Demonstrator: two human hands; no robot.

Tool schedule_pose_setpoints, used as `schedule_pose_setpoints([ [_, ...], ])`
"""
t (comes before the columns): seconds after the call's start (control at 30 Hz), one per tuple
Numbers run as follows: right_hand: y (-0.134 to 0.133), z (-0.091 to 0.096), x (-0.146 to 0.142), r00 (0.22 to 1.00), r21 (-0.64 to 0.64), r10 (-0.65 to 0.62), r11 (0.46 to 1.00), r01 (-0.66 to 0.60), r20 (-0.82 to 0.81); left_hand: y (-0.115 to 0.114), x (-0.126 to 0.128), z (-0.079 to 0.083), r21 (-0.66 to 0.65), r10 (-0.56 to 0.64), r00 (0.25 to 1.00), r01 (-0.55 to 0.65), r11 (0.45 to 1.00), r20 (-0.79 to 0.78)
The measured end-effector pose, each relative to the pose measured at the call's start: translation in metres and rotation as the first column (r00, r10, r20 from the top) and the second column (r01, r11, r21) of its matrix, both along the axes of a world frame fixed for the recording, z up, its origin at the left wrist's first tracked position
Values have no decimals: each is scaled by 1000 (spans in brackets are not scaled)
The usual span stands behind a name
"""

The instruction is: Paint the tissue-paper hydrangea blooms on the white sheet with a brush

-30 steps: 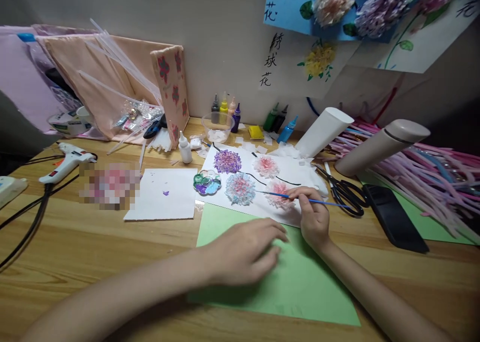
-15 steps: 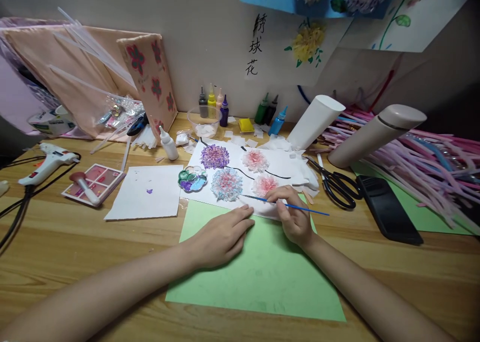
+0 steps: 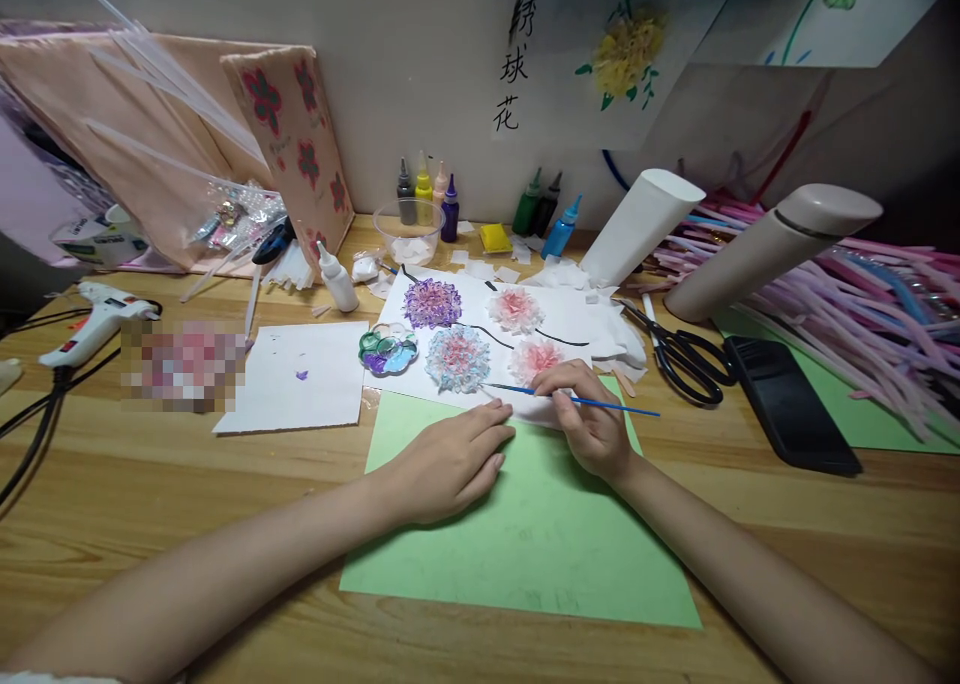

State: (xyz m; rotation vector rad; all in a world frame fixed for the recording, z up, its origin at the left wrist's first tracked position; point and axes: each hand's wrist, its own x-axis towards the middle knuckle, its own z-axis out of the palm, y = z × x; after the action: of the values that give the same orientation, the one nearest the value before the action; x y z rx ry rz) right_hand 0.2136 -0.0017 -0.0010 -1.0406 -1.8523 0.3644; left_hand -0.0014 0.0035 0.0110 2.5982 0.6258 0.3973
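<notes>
Paint bottles point(image 3: 449, 216), scissors point(image 3: 663, 340) and a glue gun point(image 3: 99, 319) on a wooden table point(image 3: 187, 484) mark a craft workspace.

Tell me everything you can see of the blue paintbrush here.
The paintbrush is slim and straight, with a blue handle and a fine tip; the handle's material is unclear. The right hand's fingers grip it partway along, hiding that stretch. The handle's end sticks out to the right; the tip points left over the white paper, by the lower right edge of the blue-and-pink flower. Whether the tip touches the paper can't be told.
</notes>
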Motion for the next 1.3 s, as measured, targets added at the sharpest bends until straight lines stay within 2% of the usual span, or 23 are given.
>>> schedule_pose_setpoints([
  [0.27,1,3,-2,998,-7,18,1000,-18,56,0,0,1,-16,-2,1000,2,1000,-10],
  [0.5,0,1,0,999,-6,-23,1000,23,-37,0,0,2,-23,-5,1000,5,1000,-13],
  [0.7,0,1,-1,1000,-18,-10,1000,10,23,0,0,1,-26,1,1000,-1,1000,9],
  [0.87,0,2,0,999,16,-21,1000,22,-45,0,0,1,-31,-4,1000,4,1000,9],
  [1.0,1,0,1,1000,-26,1,1000,-1,-14,0,0,1,-22,0,1000,1,1000,10],
  [1.13,2,-4,2,993,-36,-49,998,45,-104,1,0,2,-17,0,1000,0,1000,7],
  [1.3,1,-6,1,992,-75,-28,997,19,-124,1,0,2,-26,1,1000,0,1000,25],
])
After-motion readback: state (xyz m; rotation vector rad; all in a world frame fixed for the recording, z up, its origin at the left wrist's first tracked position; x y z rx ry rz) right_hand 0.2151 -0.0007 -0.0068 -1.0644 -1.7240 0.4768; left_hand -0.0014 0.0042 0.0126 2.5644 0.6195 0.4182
